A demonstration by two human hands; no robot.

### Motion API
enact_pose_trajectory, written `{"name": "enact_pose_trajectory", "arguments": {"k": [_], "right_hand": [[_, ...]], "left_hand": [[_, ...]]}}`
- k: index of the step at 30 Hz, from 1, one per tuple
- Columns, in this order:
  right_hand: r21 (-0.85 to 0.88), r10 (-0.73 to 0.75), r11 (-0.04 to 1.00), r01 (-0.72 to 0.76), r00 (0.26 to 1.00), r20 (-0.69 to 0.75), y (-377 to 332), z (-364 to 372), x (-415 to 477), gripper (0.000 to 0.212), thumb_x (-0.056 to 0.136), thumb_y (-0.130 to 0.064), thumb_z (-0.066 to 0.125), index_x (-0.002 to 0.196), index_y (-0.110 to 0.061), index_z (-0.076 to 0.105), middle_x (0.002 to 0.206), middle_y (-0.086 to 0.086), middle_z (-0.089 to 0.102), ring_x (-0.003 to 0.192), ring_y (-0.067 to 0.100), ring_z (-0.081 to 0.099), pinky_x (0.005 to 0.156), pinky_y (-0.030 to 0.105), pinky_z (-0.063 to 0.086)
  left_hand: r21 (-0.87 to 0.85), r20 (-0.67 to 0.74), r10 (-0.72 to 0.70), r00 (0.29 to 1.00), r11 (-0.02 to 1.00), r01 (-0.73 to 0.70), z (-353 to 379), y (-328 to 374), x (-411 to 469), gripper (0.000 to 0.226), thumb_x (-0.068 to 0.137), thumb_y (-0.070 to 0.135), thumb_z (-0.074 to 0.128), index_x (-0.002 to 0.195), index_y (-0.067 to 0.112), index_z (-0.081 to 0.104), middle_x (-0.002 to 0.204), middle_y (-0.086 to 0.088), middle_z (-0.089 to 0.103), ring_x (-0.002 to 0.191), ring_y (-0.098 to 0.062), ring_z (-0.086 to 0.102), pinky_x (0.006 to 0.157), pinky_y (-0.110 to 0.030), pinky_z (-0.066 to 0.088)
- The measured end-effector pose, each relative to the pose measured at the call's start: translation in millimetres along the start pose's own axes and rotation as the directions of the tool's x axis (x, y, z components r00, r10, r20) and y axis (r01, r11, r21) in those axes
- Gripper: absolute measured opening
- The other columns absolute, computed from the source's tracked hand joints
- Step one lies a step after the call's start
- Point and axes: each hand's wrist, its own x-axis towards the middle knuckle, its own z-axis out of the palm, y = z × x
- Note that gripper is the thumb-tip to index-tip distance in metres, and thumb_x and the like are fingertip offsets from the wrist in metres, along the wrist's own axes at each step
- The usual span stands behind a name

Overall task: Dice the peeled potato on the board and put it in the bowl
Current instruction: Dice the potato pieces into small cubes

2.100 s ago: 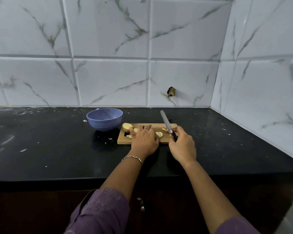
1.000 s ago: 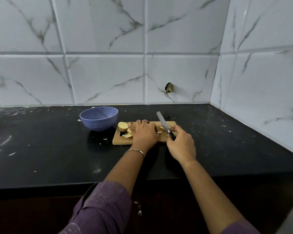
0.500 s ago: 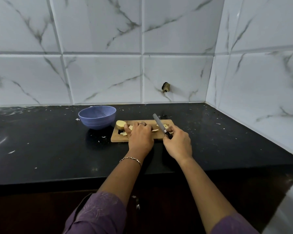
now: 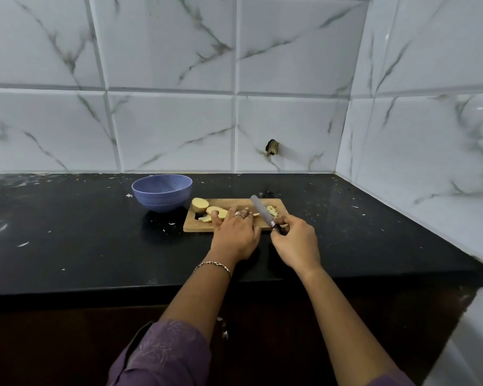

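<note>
**Ana:** What is the right hand (image 4: 294, 240) doing?

**Ben:** Its fingers wrap tight round the handle of the knife (image 4: 261, 210). The blade points up and away over the board (image 4: 234, 203).

**Ana:** And the left hand (image 4: 236, 232)?

**Ben:** Its fingers lie flat and spread, pressing on the potato slices (image 4: 217, 210). A moment ago the slices lay apart. Now they sit bunched under the fingers, with the knife right beside them.

**Ana:** So what does that mean?

**Ben:** I think cutting them into little cubes can start. A big chunk (image 4: 200, 204) waits at the left end of the board. Some small bits (image 4: 271, 210) lie at the right. The bowl (image 4: 162, 192) stands just left of the board, and I see no potato in it yet.
</note>
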Motion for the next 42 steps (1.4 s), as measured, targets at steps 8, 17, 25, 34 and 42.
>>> {"name": "enact_pose_trajectory", "arguments": {"k": [8,17,25,34,42], "right_hand": [[-0.145,-0.084,0.986,0.084,0.996,0.008,-5.1,2.5,-5.2,0.024,0.088,-0.017,0.064,0.109,-0.026,0.073,0.090,-0.002,0.071,0.084,0.017,0.067,0.072,0.030,0.056],[-0.377,-0.199,0.904,0.203,0.979,0.051,-13.2,9.5,-1.7,0.015,0.090,-0.017,0.056,0.101,-0.021,0.066,0.093,-0.001,0.066,0.089,0.022,0.065,0.073,0.032,0.049],[-0.477,-0.300,0.818,0.322,0.946,0.123,-22.4,13.3,-0.6,0.021,0.094,-0.010,0.051,0.107,-0.016,0.065,0.108,0.002,0.064,0.097,0.022,0.063,0.078,0.034,0.052],[-0.496,-0.325,0.800,0.338,0.939,0.116,-22.6,21.8,-0.3,0.023,0.099,-0.011,0.047,0.111,-0.016,0.066,0.103,0.003,0.067,0.094,0.022,0.064,0.072,0.033,0.051],[-0.080,-0.025,0.997,0.024,1.000,-0.017,-8.6,6.6,-0.5,0.024,0.092,-0.017,0.059,0.115,-0.023,0.068,0.092,0.002,0.069,0.086,0.025,0.065,0.067,0.029,0.045]], "left_hand": [[0.017,0.039,0.006,0.999,1.000,-0.007,-0.2,2.1,2.6,0.050,0.102,0.039,0.024,0.141,0.019,0.047,0.153,0.004,0.039,0.147,-0.021,0.016,0.112,-0.061,0.000],[0.010,0.047,0.000,0.999,1.000,0.000,1.3,1.2,3.6,0.049,0.101,0.041,0.026,0.141,0.021,0.048,0.152,0.004,0.040,0.146,-0.022,0.017,0.112,-0.060,0.000],[0.003,0.027,0.013,1.000,1.000,-0.014,2.4,-0.8,3.8,0.043,0.103,0.037,0.027,0.137,0.023,0.050,0.149,0.004,0.044,0.142,-0.023,0.022,0.110,-0.062,0.003],[0.007,0.024,0.021,1.000,1.000,-0.021,0.3,0.1,2.5,0.043,0.103,0.032,0.029,0.141,0.024,0.046,0.151,0.004,0.041,0.142,-0.022,0.021,0.112,-0.062,0.003],[-0.015,0.022,0.006,1.000,1.000,-0.006,3.0,-0.7,3.4,0.046,0.103,0.034,0.027,0.140,0.017,0.049,0.155,0.003,0.037,0.146,-0.019,0.017,0.113,-0.062,-0.001]]}}
